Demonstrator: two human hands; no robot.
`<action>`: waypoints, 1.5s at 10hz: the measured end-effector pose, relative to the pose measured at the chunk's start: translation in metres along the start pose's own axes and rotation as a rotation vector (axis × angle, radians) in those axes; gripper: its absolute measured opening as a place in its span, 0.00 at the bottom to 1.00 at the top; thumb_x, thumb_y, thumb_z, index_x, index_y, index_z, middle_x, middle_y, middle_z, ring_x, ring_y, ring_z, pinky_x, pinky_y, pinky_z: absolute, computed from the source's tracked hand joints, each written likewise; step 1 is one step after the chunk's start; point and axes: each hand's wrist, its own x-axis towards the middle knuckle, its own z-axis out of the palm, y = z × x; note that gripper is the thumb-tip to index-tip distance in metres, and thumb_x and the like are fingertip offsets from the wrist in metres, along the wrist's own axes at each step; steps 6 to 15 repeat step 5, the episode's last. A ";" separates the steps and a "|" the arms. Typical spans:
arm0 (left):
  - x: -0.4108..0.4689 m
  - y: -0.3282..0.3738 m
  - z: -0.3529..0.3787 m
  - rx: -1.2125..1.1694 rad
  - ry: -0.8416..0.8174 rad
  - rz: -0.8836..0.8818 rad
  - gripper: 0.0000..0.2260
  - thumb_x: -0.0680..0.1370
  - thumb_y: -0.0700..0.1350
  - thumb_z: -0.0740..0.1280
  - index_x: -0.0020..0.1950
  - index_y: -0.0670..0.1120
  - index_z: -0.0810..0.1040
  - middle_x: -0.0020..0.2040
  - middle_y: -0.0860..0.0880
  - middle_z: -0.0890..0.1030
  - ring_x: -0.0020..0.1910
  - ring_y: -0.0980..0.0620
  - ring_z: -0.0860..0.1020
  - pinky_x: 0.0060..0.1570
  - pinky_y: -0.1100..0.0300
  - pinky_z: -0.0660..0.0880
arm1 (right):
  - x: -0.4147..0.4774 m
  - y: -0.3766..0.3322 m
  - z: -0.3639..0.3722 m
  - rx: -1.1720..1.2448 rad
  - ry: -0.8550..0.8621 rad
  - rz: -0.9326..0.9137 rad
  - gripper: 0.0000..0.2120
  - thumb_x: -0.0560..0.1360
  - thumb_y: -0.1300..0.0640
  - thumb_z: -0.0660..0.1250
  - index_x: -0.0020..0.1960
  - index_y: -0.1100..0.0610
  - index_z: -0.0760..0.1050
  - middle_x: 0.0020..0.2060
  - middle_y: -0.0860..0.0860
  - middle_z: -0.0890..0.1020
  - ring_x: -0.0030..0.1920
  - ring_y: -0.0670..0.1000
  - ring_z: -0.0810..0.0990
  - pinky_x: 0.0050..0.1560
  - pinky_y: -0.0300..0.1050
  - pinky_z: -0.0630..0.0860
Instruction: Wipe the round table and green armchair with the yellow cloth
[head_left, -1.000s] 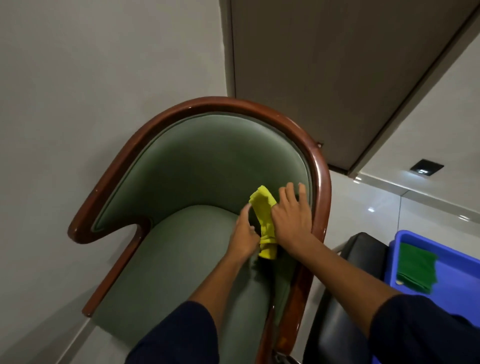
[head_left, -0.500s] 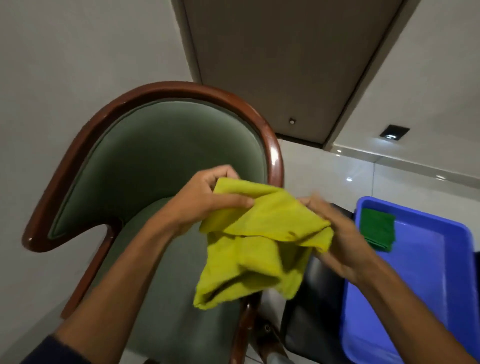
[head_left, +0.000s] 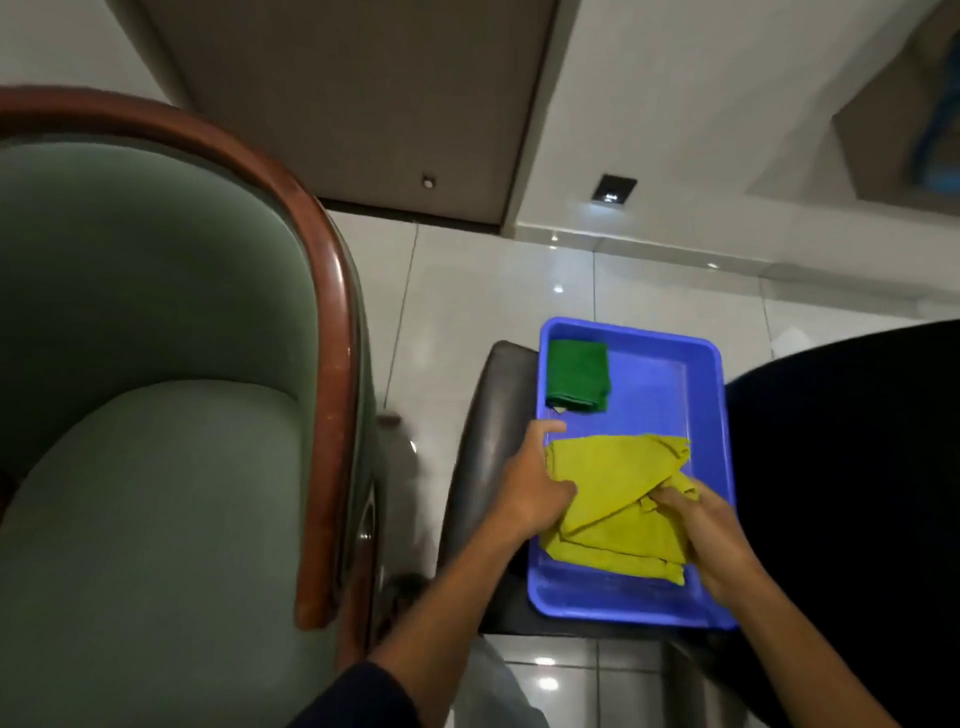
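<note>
My left hand (head_left: 535, 488) and right hand (head_left: 711, 540) pinch the edges of the cloth (head_left: 618, 499), fingers clamped on it as it lies in the tray (head_left: 711, 395) beside the armchair (head_left: 156, 415), so I judge wiping finished, though no table shows.

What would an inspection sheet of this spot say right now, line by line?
Surface: glossy pale tiled floor; blue tray rests on a dark padded seat.
Job's things: yellow cloth lies folded in the tray; green armchair stands to the left; round table not identifiable.
Clutter: folded green cloth in the tray's far corner.
Hands: left hand and right hand both rest on the yellow cloth; whether they are gripping it cannot be told.
Cables: nothing seen.
Surroundings: brown door panel, pale wall, small dark wall fitting, large black shape at right.
</note>
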 end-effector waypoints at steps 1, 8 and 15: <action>0.009 -0.028 0.036 0.349 -0.106 -0.017 0.29 0.72 0.36 0.67 0.71 0.52 0.68 0.68 0.42 0.72 0.65 0.40 0.75 0.64 0.50 0.73 | 0.011 0.037 -0.017 -0.351 0.185 0.040 0.12 0.72 0.60 0.73 0.54 0.60 0.77 0.52 0.65 0.83 0.51 0.62 0.81 0.54 0.56 0.77; -0.090 0.055 -0.114 0.923 0.539 0.457 0.24 0.74 0.47 0.65 0.72 0.46 0.75 0.74 0.40 0.71 0.73 0.43 0.72 0.73 0.43 0.65 | -0.092 -0.049 0.152 -0.707 0.095 -0.916 0.15 0.75 0.59 0.69 0.61 0.61 0.76 0.55 0.60 0.82 0.57 0.63 0.79 0.58 0.59 0.74; -0.090 0.055 -0.114 0.923 0.539 0.457 0.24 0.74 0.47 0.65 0.72 0.46 0.75 0.74 0.40 0.71 0.73 0.43 0.72 0.73 0.43 0.65 | -0.092 -0.049 0.152 -0.707 0.095 -0.916 0.15 0.75 0.59 0.69 0.61 0.61 0.76 0.55 0.60 0.82 0.57 0.63 0.79 0.58 0.59 0.74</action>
